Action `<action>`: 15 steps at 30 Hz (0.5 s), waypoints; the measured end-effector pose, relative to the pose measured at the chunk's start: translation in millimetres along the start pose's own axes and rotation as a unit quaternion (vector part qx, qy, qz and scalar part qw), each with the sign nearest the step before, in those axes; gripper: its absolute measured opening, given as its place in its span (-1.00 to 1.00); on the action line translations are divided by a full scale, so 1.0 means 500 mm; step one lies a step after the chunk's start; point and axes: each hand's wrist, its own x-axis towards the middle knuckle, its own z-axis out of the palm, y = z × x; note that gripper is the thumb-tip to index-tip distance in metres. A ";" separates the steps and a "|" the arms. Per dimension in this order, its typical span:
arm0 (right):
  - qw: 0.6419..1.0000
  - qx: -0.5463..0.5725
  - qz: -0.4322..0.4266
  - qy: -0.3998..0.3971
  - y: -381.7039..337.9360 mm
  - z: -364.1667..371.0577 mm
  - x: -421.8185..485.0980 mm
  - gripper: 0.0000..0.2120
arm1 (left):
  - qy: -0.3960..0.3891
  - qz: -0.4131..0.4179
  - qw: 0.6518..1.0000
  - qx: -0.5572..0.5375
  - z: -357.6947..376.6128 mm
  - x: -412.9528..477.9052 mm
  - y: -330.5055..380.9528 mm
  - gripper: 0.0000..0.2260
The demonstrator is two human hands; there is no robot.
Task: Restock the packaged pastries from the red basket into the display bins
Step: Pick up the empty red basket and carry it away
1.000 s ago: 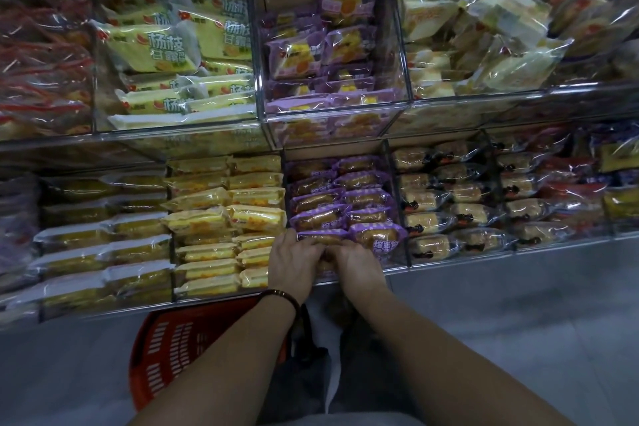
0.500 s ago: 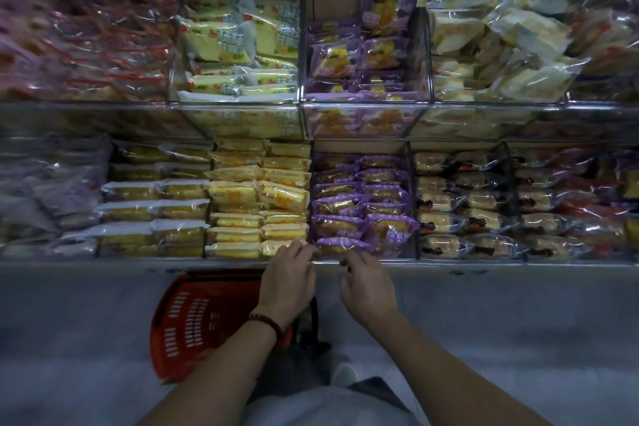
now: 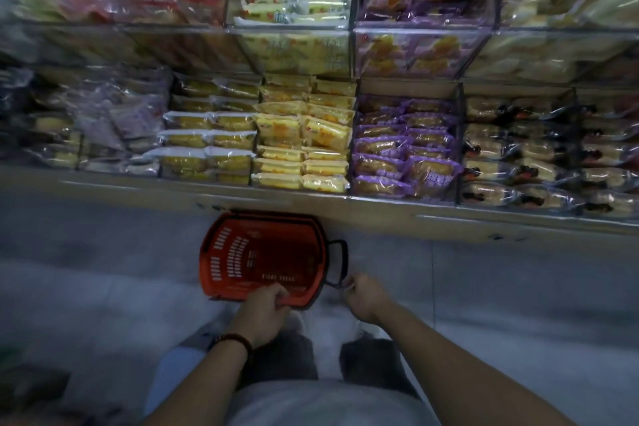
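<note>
While left hand (image 3: 263,315) grips red basket (image 3: 259,252) rim | right hand (image 3: 363,296) curled at handle (image 3: 340,261)

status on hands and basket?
Left hand gripping red basket near rim. Right hand at its black handle, grip unclear. Basket looks empty. Nothing in the way.

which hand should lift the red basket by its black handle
Right. The right hand is already at the black handle, while the left hand sits on the red basket at its near rim.
</note>
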 end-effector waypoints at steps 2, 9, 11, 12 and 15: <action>1.000 -0.004 0.018 0.003 0.000 0.026 -0.008 -0.87 | -0.016 -0.020 1.000 -0.005 -0.001 -0.016 -0.035 -0.93; 0.996 0.005 0.080 0.036 -0.052 0.131 0.016 -0.84 | -0.072 -0.055 0.995 -0.028 -0.039 0.013 -0.190 -0.92; 0.994 0.024 0.097 0.043 -0.081 0.177 0.045 -0.89 | -0.094 -0.042 0.995 -0.020 -0.048 0.037 -0.243 -0.90; 0.993 0.026 0.100 0.050 -0.093 0.204 0.065 -0.88 | -0.103 -0.026 0.994 -0.007 -0.051 0.053 -0.270 -0.89; 0.991 0.032 0.124 0.026 -0.121 0.307 0.126 -0.76 | -0.131 -0.004 0.991 0.011 -0.053 0.091 -0.354 -0.88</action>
